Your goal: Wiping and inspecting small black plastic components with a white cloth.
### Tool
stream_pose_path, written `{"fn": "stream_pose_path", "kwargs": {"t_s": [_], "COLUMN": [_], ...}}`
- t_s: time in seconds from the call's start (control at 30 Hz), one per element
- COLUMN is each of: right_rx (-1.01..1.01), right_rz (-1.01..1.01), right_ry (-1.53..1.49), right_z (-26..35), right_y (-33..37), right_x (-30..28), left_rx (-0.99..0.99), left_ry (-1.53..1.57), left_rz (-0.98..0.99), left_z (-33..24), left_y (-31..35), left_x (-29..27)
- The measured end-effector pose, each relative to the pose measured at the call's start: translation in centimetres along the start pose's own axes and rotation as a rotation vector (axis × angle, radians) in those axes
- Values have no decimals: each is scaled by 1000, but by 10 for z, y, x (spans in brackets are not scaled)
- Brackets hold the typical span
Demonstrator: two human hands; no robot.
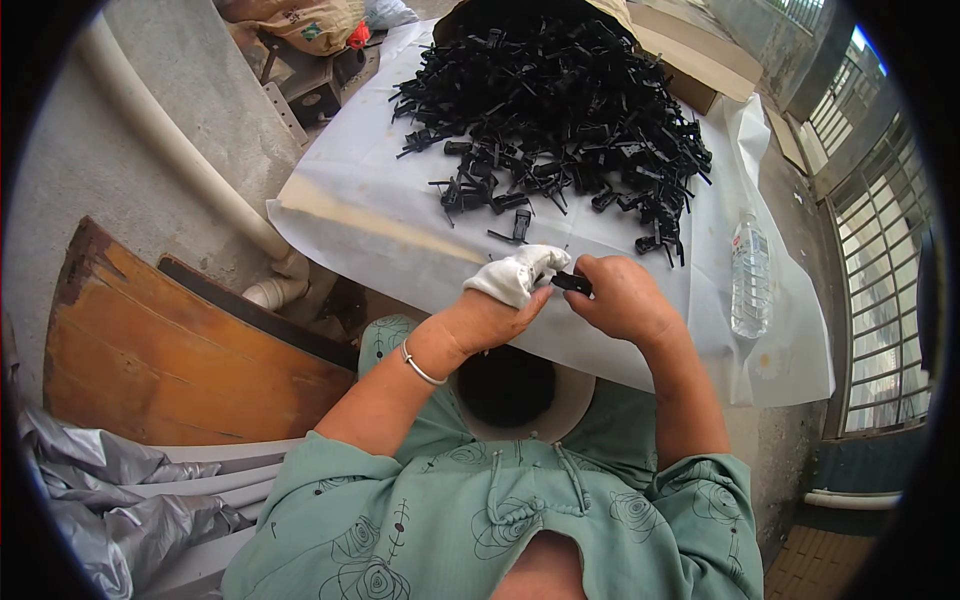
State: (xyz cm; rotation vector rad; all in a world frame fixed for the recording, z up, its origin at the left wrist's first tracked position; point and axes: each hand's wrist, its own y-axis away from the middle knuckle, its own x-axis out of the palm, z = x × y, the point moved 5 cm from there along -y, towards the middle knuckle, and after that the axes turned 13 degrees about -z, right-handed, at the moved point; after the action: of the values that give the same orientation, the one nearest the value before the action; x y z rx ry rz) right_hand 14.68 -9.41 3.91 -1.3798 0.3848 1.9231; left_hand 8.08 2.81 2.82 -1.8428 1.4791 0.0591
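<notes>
My left hand [490, 312] has a white cloth or partial glove [503, 281] over its fingers, with the thumb bare. My bare right hand [630, 300] pinches one end of a small black plastic part [573, 284]. Its other end meets my left thumb and covered fingers, which are closed around it; cloth and fingers hide the exact grip. Both hands are over the near edge of a table with a white sheet [375, 245]. Just beyond them lies a single similar black part [521, 226]. Farther back rises a big heap of such parts [560, 120], with thin sprigs sticking out.
Between my knees stands a pale bucket [578, 400], dark inside. A clear bottle [750, 278] rests at the table's right. Behind the heap is a cardboard box [700, 58]. A curved brown board [180, 345] and a pale pipe [175, 135] are at left, a barred window [885, 290] at right.
</notes>
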Motion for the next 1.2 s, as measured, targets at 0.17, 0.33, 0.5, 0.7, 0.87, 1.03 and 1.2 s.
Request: {"fn": "stream_pose_path", "kwargs": {"t_s": [0.17,0.33,0.5,0.7,0.87,1.03,1.2], "right_rx": [-73,-47,160,184,56,-257,217], "right_rz": [-69,-53,-245,-228,-449,-621,-388], "right_ry": [-32,-382,-776,-1023,-979,-547,-912], "right_z": [9,13,5,26,39,57,30], "right_y": [5,5,11,21,40,54,40], "right_x": [-15,-26,-12,-12,-19,-14,8], "left_rx": [142,71,-475,-483,-607,-658,-521], "left_ry": [40,176,691,730,805,782,730], "left_rz": [-49,65,137,142,40,-116,-23], "left_z": [-5,-13,-22,-31,-23,-22,-36], "left_y": [-9,-8,-6,7,29,39,43], "left_x": [-1,1,-5,-17,-10,-9,-12]}}
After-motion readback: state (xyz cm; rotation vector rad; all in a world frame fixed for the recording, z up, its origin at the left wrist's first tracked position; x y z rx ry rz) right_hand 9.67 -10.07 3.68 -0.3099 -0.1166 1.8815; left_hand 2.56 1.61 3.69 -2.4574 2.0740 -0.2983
